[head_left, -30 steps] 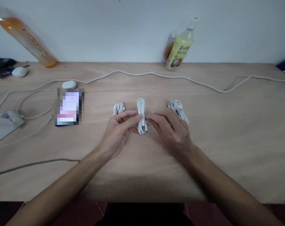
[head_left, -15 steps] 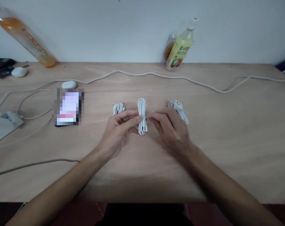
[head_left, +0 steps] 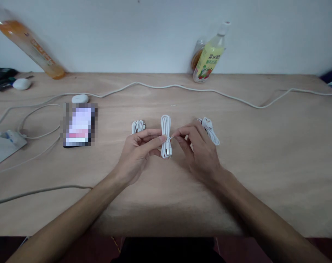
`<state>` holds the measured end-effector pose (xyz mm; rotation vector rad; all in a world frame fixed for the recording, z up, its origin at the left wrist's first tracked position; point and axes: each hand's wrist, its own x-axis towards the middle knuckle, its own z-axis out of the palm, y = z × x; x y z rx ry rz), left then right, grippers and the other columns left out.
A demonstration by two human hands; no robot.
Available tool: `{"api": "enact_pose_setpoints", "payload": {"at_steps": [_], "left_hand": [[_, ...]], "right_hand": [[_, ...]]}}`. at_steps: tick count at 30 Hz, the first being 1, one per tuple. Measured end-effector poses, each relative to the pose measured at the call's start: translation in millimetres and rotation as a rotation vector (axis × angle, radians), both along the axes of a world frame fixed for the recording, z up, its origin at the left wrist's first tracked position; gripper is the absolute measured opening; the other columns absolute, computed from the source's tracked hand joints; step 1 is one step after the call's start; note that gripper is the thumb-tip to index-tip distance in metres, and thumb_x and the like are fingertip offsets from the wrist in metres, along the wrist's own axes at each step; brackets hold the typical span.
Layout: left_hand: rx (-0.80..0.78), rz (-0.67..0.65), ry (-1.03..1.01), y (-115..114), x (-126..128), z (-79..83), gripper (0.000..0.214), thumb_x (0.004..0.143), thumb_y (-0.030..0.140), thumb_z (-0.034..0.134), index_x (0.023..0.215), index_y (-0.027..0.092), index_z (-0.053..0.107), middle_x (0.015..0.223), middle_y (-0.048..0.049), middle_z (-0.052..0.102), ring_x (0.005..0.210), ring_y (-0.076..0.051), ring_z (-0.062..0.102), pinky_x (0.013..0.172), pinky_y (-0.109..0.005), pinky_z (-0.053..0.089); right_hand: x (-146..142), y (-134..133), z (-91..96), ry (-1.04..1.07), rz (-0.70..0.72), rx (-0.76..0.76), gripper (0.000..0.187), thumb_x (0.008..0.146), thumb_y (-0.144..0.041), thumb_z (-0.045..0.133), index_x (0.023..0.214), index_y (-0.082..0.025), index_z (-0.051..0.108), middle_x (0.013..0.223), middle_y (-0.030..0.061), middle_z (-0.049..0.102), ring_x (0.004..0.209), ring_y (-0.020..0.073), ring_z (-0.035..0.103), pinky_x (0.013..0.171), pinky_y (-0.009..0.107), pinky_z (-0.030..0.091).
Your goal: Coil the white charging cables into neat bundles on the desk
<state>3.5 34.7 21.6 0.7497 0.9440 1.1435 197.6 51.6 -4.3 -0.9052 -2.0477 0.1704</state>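
A coiled white USB cable [head_left: 166,125] is held upright above the table, its plugs pointing down toward me. My left hand [head_left: 140,151] grips it at the waist, thumb in front and fingers behind. Thumb and forefinger of my right hand [head_left: 202,148] pinch a thin white twist tie [head_left: 171,137] that sticks out from the cable's right side. Behind my left fingers lies a second coiled white cable [head_left: 138,126], partly hidden. Beyond my right knuckles lies a third cable bundle [head_left: 210,130], also partly covered.
A phone [head_left: 79,124] and a white earbud case [head_left: 80,99] lie at left. One long white cord [head_left: 191,88] crosses the table's back. An orange drink bottle [head_left: 31,47] and a yellow drink bottle [head_left: 211,54] stand by the wall. A short white strip [head_left: 174,105] lies mid-table.
My right hand has turned slightly, and more of the thin tie shows between its fingertips and the cable. My left hand keeps its hold almost unchanged.
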Motion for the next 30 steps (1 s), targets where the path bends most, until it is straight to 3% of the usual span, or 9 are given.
{"api": "enact_pose_setpoints", "payload": {"at_steps": [16,30], "left_hand": [[-0.003,-0.031,0.011,1.2,-0.6,1.3,0.019,0.074,0.025,0.098,0.09,0.018,0.09,0.084,-0.0056,0.081,0.072,-0.016,0.07,0.064,-0.026,0.059],[-0.001,-0.074,-0.069,3.3,-2.8,0.1,0.016,0.081,0.028,0.095,0.091,0.016,0.09,0.082,-0.0071,0.082,0.073,-0.016,0.072,0.064,-0.026,0.062]], "right_hand": [[-0.8,-2.8,9.3,0.266,0.123,-0.548,0.01,0.109,-0.023,0.058,0.102,-0.022,0.064,0.097,0.0026,0.069,0.082,0.0168,0.064,0.066,0.03,0.052],[0.1,-0.5,10.2,0.361,0.118,-0.545,0.006,0.102,-0.024,0.074,0.098,-0.022,0.074,0.095,0.0021,0.073,0.083,0.0158,0.066,0.064,0.026,0.054]]}}
